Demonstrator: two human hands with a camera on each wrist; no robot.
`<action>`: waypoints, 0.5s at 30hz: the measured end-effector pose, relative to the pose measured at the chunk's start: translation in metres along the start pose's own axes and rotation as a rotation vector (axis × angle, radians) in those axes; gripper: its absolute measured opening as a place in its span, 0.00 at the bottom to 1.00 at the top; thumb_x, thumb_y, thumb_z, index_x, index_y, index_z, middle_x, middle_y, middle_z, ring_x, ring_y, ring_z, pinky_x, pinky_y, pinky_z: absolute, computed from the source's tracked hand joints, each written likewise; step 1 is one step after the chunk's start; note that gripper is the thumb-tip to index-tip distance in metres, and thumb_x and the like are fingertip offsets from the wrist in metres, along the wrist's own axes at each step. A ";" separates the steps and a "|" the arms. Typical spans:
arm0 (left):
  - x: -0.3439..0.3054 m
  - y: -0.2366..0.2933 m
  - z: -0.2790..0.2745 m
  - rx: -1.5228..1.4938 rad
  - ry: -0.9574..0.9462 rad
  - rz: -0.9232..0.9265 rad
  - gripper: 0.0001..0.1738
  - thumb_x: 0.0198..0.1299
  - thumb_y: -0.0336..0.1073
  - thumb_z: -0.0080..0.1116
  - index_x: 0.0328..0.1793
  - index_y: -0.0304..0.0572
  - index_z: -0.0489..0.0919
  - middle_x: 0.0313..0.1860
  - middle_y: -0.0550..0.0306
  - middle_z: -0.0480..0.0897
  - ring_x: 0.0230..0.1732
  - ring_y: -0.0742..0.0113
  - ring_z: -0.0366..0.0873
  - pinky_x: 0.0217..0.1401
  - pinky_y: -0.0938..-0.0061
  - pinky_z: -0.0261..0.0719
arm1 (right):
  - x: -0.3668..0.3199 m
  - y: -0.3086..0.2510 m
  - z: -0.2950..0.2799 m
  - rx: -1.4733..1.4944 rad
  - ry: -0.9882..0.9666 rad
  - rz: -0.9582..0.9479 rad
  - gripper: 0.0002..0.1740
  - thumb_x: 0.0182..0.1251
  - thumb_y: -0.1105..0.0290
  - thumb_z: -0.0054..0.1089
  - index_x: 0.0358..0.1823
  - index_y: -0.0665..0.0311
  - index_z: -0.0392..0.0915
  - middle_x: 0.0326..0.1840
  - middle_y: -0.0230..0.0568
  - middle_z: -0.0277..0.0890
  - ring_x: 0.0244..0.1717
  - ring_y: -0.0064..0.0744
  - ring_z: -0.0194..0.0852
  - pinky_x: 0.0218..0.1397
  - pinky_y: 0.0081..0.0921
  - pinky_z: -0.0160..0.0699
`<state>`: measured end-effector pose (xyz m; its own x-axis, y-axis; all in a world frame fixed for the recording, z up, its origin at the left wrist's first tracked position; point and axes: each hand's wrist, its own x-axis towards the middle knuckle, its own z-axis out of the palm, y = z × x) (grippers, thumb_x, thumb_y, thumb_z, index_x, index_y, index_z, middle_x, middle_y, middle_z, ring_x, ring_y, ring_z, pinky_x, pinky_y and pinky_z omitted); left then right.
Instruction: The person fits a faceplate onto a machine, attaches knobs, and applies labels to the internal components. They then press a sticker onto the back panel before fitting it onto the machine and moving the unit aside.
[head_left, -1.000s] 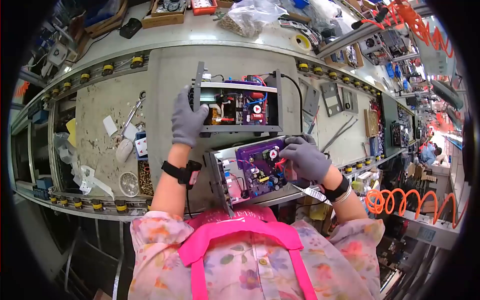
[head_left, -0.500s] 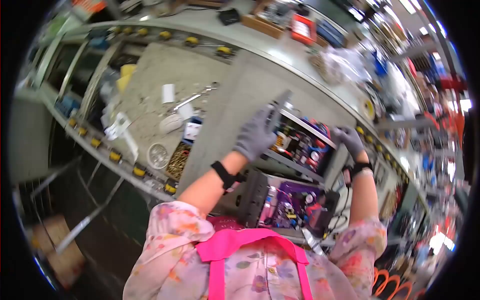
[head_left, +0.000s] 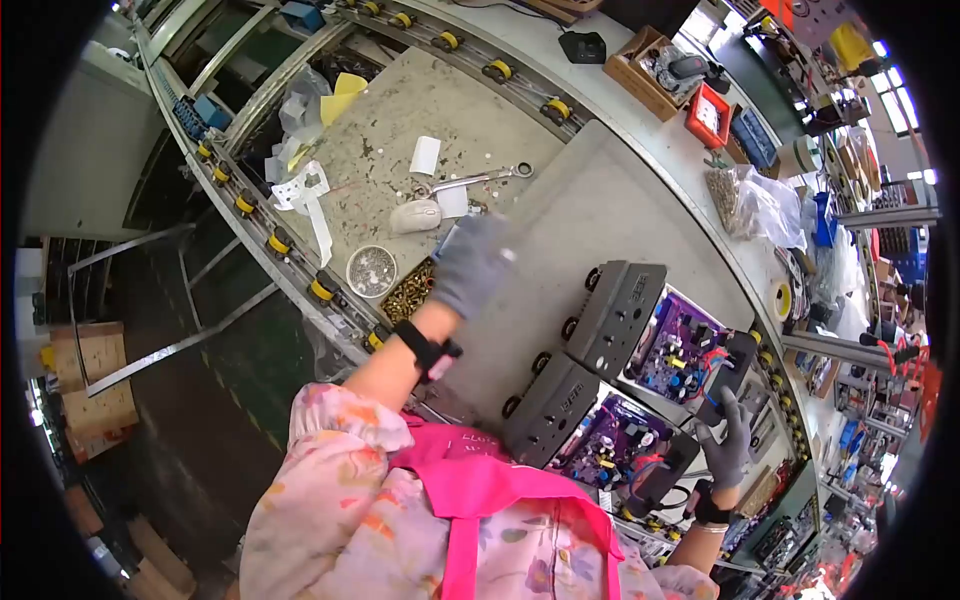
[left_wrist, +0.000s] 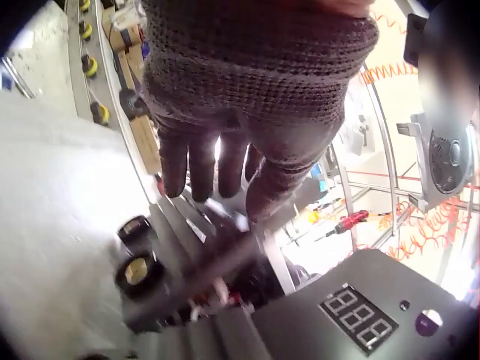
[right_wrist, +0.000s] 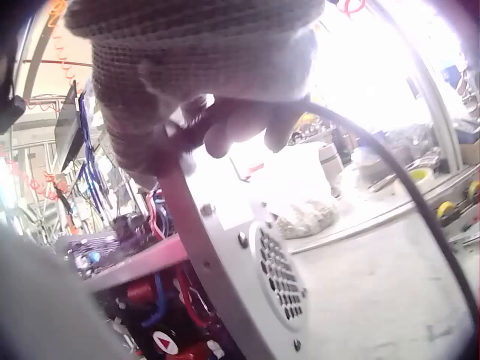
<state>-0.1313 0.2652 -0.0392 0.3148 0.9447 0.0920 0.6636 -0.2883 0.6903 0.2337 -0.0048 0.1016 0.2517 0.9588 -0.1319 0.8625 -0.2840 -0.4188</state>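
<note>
My gloved left hand (head_left: 470,270), blurred in the head view, is beside a small tray of brass parts (head_left: 408,296) and clear of both metal chassis. Its fingers reach out with nothing in them in the left wrist view, where a chassis front with a digit display (left_wrist: 358,319) shows below. Two open-topped chassis stand side by side, the far chassis (head_left: 628,318) and the near chassis (head_left: 556,410), purple circuit boards inside. At the far one's rear end is my gloved right hand (head_left: 728,445). In the right wrist view, thumb and fingers grip the top of its rear panel (right_wrist: 225,262).
Left of the chassis lie a wrench (head_left: 482,180), a white mouse-shaped object (head_left: 415,216) and a round dish of small parts (head_left: 371,271). Rollers (head_left: 322,288) line the bench edge. On the back shelf sit a red bin (head_left: 708,115) and a plastic bag (head_left: 765,205).
The head view has swung left. My left hand has let go of the far chassis and moved toward the brass parts. My right hand went from the near chassis to the far one's rear.
</note>
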 end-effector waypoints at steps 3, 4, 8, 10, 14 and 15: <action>0.013 -0.050 -0.006 0.281 0.042 -0.336 0.30 0.41 0.44 0.71 0.54 0.51 0.76 0.54 0.46 0.71 0.54 0.45 0.69 0.57 0.57 0.71 | -0.015 -0.023 0.000 -0.019 0.198 0.015 0.30 0.54 0.71 0.63 0.62 0.64 0.70 0.51 0.47 0.72 0.53 0.45 0.69 0.60 0.36 0.66; 0.017 -0.059 -0.004 0.316 -0.012 -0.379 0.30 0.40 0.44 0.71 0.53 0.51 0.76 0.54 0.46 0.71 0.55 0.46 0.69 0.57 0.58 0.70 | -0.018 -0.027 -0.001 -0.038 0.269 0.033 0.29 0.54 0.72 0.62 0.61 0.65 0.71 0.52 0.48 0.72 0.54 0.45 0.69 0.60 0.36 0.66; 0.018 -0.078 0.005 0.368 -0.123 -0.472 0.29 0.38 0.46 0.73 0.48 0.49 0.76 0.52 0.49 0.72 0.55 0.48 0.70 0.57 0.59 0.71 | -0.038 -0.030 -0.005 -0.061 0.358 0.031 0.24 0.55 0.73 0.60 0.56 0.66 0.74 0.54 0.49 0.72 0.57 0.47 0.68 0.62 0.37 0.65; 0.018 -0.091 0.014 0.324 -0.100 -0.497 0.29 0.37 0.46 0.74 0.47 0.48 0.76 0.52 0.49 0.72 0.54 0.48 0.71 0.56 0.58 0.72 | -0.043 -0.046 -0.010 -0.047 0.330 0.044 0.21 0.55 0.74 0.59 0.53 0.67 0.75 0.54 0.49 0.72 0.58 0.48 0.68 0.63 0.38 0.64; 0.015 -0.115 0.019 0.142 -0.117 -0.368 0.20 0.41 0.39 0.72 0.42 0.49 0.77 0.49 0.46 0.76 0.50 0.46 0.73 0.53 0.59 0.73 | -0.050 -0.066 -0.011 -0.011 0.358 0.020 0.19 0.54 0.75 0.60 0.50 0.68 0.77 0.53 0.48 0.73 0.57 0.47 0.69 0.63 0.37 0.64; 0.017 -0.118 0.017 0.154 -0.127 -0.373 0.19 0.42 0.38 0.71 0.42 0.49 0.77 0.48 0.47 0.76 0.49 0.46 0.74 0.52 0.59 0.74 | -0.049 -0.072 -0.012 -0.002 0.368 0.019 0.19 0.54 0.75 0.60 0.50 0.68 0.77 0.53 0.48 0.74 0.57 0.46 0.69 0.62 0.37 0.64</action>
<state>-0.1926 0.3125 -0.1312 0.1086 0.9648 -0.2394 0.8383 0.0406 0.5436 0.1647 -0.0317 0.1492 0.4083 0.8923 0.1928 0.8569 -0.3018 -0.4180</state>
